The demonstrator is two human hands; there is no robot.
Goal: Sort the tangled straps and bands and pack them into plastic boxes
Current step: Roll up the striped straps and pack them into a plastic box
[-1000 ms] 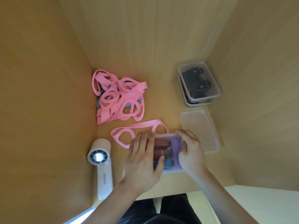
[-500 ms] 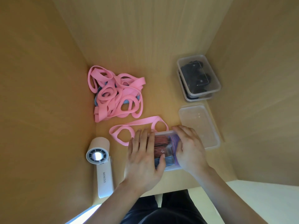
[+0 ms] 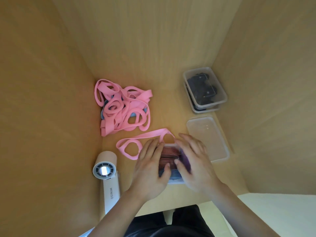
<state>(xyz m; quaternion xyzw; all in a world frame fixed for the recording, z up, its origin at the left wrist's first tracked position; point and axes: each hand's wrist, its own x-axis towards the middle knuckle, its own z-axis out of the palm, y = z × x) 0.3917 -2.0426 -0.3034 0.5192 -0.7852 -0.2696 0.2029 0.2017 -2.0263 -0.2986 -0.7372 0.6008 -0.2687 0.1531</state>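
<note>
Left hand [image 3: 150, 168] and right hand [image 3: 193, 165] lie flat, fingers straight, pressing the bands [image 3: 168, 156] into the box [image 3: 176, 181] between them. The lid [image 3: 207, 139] sits just right of the box — nearest the right hand — its long axis running near to far.

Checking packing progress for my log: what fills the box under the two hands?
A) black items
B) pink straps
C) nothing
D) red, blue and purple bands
D: the box under the left hand and right hand shows red, blue and purple bands; the pink straps lie outside it, and the black items sit in the far boxes.
</note>
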